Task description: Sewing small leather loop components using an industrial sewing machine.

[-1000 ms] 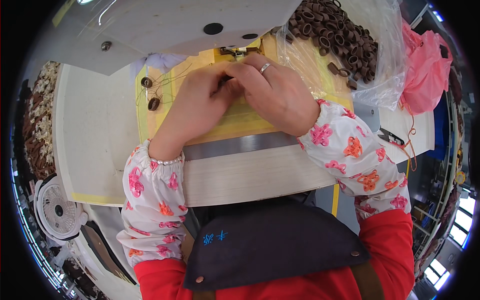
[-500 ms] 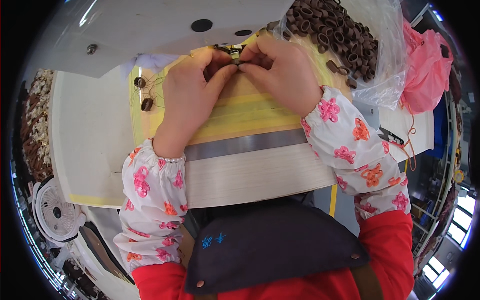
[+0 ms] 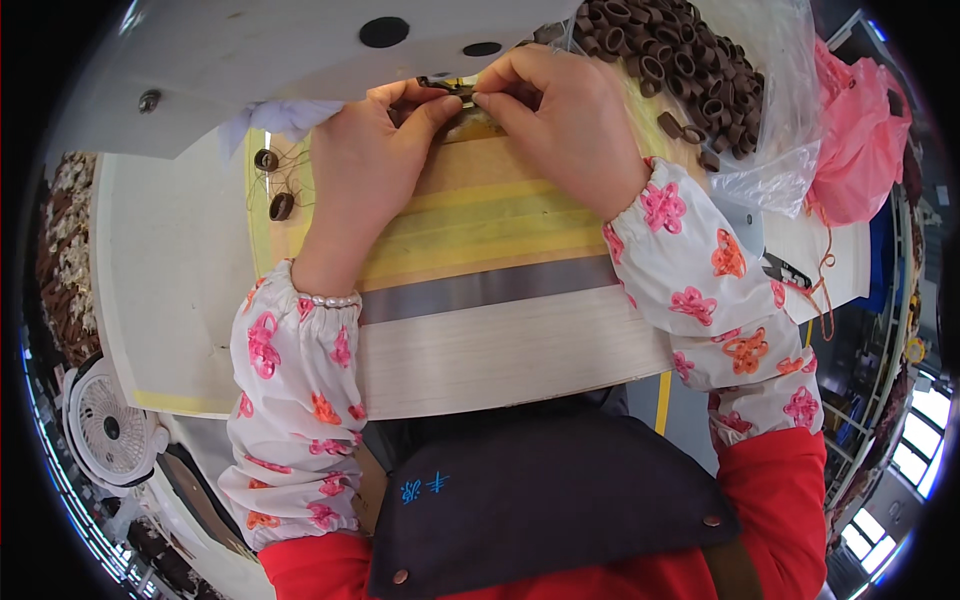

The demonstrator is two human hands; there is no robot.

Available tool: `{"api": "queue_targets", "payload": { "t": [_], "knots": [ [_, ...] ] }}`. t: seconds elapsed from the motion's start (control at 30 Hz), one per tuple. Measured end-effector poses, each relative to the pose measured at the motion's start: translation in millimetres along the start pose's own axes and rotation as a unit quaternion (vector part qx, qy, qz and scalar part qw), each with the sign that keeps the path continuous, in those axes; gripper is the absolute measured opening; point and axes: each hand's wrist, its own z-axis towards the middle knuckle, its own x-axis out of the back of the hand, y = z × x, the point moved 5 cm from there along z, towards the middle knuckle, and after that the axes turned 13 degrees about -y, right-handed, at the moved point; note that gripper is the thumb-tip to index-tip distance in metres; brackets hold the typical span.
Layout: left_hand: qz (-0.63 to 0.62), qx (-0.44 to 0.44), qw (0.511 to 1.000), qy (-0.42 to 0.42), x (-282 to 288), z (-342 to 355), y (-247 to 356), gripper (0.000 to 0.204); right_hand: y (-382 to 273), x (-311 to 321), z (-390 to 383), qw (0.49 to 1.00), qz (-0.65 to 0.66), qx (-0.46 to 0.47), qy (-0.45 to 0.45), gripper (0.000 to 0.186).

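A white sewing machine stands at the far side of the table, and both my hands meet under its head, by the presser foot. Thumb and fingers of my left hand are pinched on a small brown loop. From the other side my right hand pinches the same loop, mostly hidden by the fingertips. Two finished-looking brown loops with loose threads lie left of my left hand. Beyond my right hand is a heap of brown loops on clear plastic.
Yellow tape strips cover the work surface. Dark-bladed thread snips lie at the right, below a pink plastic bag. A bunched white cloth sits by the machine; a white fan is at the lower left.
Both hands have moved slightly away from me, closer to the presser foot, with the loop between them. The left forearm has shifted a little left; the view has tilted slightly.
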Motion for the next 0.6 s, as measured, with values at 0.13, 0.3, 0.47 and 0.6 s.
{"api": "queue_targets", "payload": {
  "t": [0.13, 0.3, 0.47, 0.6],
  "knots": [
    [0.003, -0.006, 1.000, -0.002, 0.3, 1.1, -0.3, 0.023, -0.2, 0.6, 2.3, 1.000, -0.016, 0.012, 0.002, 0.010],
    [0.023, -0.018, 0.999, -0.017, 1.7, 4.2, -2.8, 0.023, -2.5, 2.7, 4.0, 1.000, -0.025, 0.007, -0.004, 0.005],
    [0.013, 0.005, 0.999, -0.028, 1.9, 3.8, -5.5, 0.024, -3.5, 3.2, 6.8, 0.999, -0.038, -0.002, -0.019, 0.004],
    [-0.003, 0.046, 0.999, -0.016, 2.9, 1.5, -12.1, 0.024, -1.4, 1.0, 9.3, 0.999, -0.028, -0.009, -0.039, 0.006]
  ]
}}
